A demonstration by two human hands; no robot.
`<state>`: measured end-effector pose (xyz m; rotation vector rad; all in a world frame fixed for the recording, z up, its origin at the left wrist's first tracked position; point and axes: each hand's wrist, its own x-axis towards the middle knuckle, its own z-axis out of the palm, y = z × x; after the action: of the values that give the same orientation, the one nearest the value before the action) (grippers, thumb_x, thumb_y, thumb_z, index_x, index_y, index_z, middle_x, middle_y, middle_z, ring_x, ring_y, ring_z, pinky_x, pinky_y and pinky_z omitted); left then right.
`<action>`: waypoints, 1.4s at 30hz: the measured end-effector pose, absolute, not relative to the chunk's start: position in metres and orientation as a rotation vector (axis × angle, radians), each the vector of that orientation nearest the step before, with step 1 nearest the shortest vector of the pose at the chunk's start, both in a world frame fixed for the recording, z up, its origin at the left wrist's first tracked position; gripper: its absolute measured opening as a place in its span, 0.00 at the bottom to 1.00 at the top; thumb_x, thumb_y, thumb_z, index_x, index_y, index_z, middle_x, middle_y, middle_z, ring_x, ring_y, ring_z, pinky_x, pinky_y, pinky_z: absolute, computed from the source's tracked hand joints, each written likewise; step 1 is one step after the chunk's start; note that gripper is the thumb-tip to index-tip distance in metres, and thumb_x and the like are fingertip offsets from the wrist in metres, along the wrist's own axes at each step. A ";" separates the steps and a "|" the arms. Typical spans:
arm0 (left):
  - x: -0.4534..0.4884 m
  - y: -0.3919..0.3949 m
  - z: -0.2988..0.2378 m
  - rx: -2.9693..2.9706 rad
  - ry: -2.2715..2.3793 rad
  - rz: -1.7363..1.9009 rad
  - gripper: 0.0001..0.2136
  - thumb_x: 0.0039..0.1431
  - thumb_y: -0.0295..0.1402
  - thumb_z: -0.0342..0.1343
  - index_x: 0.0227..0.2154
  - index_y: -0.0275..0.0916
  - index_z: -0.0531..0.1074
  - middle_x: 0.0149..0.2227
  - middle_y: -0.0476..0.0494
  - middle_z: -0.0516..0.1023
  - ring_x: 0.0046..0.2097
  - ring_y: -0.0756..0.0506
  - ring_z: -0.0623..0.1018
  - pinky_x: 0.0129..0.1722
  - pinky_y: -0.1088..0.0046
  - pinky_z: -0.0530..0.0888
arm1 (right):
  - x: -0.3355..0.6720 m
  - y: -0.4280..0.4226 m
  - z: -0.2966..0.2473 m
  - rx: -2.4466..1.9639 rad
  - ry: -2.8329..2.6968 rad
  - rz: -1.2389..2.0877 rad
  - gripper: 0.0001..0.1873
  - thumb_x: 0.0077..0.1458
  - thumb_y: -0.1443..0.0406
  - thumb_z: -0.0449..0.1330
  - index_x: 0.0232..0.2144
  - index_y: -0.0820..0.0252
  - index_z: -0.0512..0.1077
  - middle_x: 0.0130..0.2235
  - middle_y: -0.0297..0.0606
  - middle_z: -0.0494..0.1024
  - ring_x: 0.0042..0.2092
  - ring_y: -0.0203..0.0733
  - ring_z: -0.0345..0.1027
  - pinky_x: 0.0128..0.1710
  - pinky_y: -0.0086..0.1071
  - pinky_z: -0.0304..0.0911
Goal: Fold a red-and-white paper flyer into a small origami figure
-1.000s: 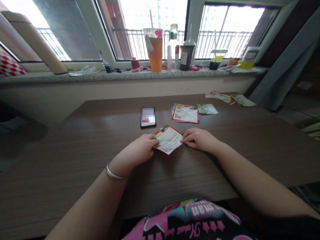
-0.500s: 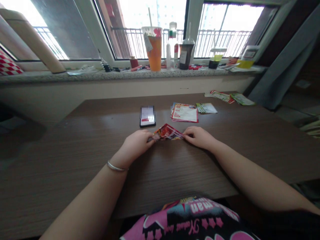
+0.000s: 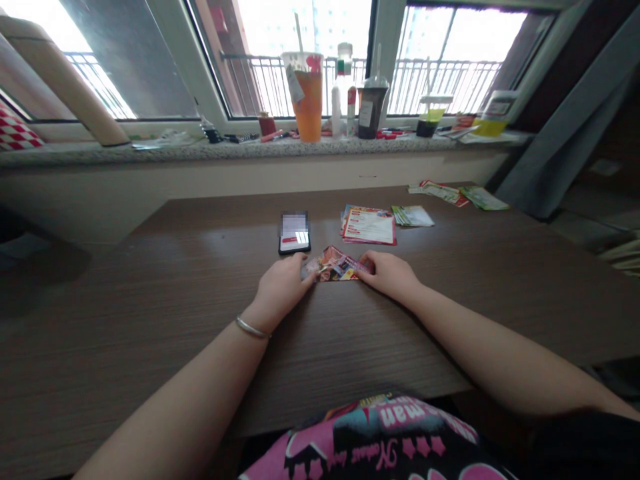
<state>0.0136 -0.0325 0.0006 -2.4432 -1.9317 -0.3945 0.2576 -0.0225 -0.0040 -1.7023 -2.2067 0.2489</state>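
Note:
A colourful printed leaflet [image 3: 336, 265], mostly red with food-like pictures, lies creased on the table between my hands. Its upper edge rises to a point near the middle. My left hand [image 3: 284, 283] pinches the left end, thumb toward the centre and fingers curled behind. At the other end, my right hand [image 3: 389, 272] grips the paper between thumb and bent fingers. Just beyond my left hand lies a phone [image 3: 295, 233] with a lit screen. A stack of printed sheets [image 3: 370, 227] with red borders rests behind the leaflet.
Right of the stack are small green-and-white papers [image 3: 414, 216], with more leaflets [image 3: 445, 193] at the table's far right edge. On the stone windowsill [image 3: 240, 151] stand an orange drink cup [image 3: 309, 100], a dark cup [image 3: 370, 110], bottles and pens.
Both hands have moved inward along the leaflet, the left one to the right and the right one slightly left. Less of the leaflet's red top shows, and it looks flatter.

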 end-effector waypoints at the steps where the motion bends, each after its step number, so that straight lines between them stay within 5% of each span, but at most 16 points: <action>1: 0.014 -0.033 0.001 -2.438 -1.932 -0.386 0.23 0.62 0.48 0.47 0.51 0.36 0.67 0.44 0.36 0.77 0.44 0.40 0.77 0.43 0.66 0.72 | 0.257 -0.022 -0.004 -1.708 -2.215 0.240 0.15 0.53 0.51 0.59 0.35 0.54 0.74 0.31 0.35 0.79 0.31 0.39 0.69 0.25 0.29 0.53; 20: 0.005 -0.028 0.001 -2.576 -1.910 -0.392 0.14 0.63 0.37 0.46 0.44 0.38 0.73 0.42 0.39 0.76 0.46 0.41 0.75 0.48 0.64 0.71 | 0.276 -0.016 -0.012 -1.439 -2.220 0.463 0.15 0.54 0.62 0.58 0.44 0.56 0.75 0.31 0.34 0.77 0.30 0.36 0.66 0.29 0.28 0.57; 32: 0.011 -0.030 0.012 -2.751 -1.552 -0.753 0.09 0.61 0.31 0.51 0.39 0.39 0.76 0.40 0.42 0.76 0.43 0.44 0.74 0.47 0.66 0.72 | 0.275 -0.022 -0.002 -1.092 -2.158 0.384 0.03 0.52 0.68 0.59 0.30 0.59 0.73 0.33 0.37 0.78 0.36 0.39 0.69 0.39 0.32 0.64; 42: 0.014 -0.033 0.009 -3.037 -1.144 -0.630 0.17 0.61 0.22 0.45 0.43 0.43 0.76 0.52 0.44 0.75 0.54 0.45 0.73 0.57 0.63 0.69 | 0.280 -0.023 -0.003 -0.869 -2.463 0.368 0.03 0.53 0.69 0.60 0.31 0.57 0.73 0.39 0.38 0.79 0.42 0.40 0.71 0.45 0.35 0.65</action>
<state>0.0136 -0.0331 0.0092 -3.0369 -1.1435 -0.6301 0.2797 -0.0231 -0.0026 -0.8691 -2.4629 0.3676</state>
